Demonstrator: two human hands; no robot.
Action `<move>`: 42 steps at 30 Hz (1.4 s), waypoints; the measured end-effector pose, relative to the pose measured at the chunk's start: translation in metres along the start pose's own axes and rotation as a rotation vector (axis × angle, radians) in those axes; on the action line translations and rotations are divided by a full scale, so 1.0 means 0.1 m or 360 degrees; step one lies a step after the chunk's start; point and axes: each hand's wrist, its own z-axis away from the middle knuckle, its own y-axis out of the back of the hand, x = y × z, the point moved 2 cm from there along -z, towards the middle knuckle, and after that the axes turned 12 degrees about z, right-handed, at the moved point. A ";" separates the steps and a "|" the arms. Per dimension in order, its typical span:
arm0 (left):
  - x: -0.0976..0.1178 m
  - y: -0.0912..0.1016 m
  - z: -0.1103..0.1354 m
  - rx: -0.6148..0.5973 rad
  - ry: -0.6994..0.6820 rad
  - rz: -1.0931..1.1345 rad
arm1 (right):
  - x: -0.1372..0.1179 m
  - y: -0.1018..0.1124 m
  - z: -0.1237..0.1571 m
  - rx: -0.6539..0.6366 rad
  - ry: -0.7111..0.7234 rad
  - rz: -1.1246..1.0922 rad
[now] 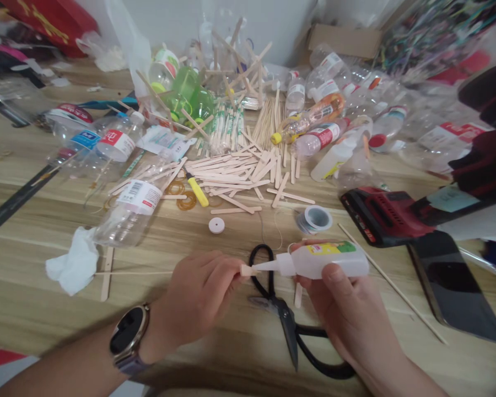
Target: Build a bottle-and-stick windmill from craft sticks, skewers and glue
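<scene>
My right hand (347, 309) grips a small white glue bottle (326, 260) with a yellow and green label, held sideways with its nozzle pointing left. My left hand (202, 295), with a watch on the wrist, pinches the small pale cap (247, 270) at the nozzle's tip. Both hands hover low over the wooden table (33, 309). Black scissors (285, 314) lie on the table right under the hands.
A heap of wooden craft sticks (235, 171) and thin skewers lies in the middle. Several empty plastic bottles (128, 207) lie around. A red and black power tool (384, 215), a dark phone (454, 286), a wire spool (314, 219), a white tissue (72, 264) and a white disc (216, 225) lie nearby.
</scene>
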 end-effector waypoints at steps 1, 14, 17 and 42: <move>0.00 0.00 0.00 -0.0001 0.0007 0.0001 | 0.00 0.00 0.00 0.0000 -0.0003 0.0014; 0.02 0.03 -0.03 0.0027 0.0073 0.0023 | -0.03 -0.01 0.02 0.0034 -0.0028 -0.0007; 0.00 0.02 -0.03 0.0038 0.0070 0.0010 | -0.02 0.00 0.02 0.0015 -0.0002 -0.0012; 0.00 0.01 -0.02 0.0033 0.0087 0.0033 | 0.05 0.08 0.04 -0.0152 0.0002 -0.0009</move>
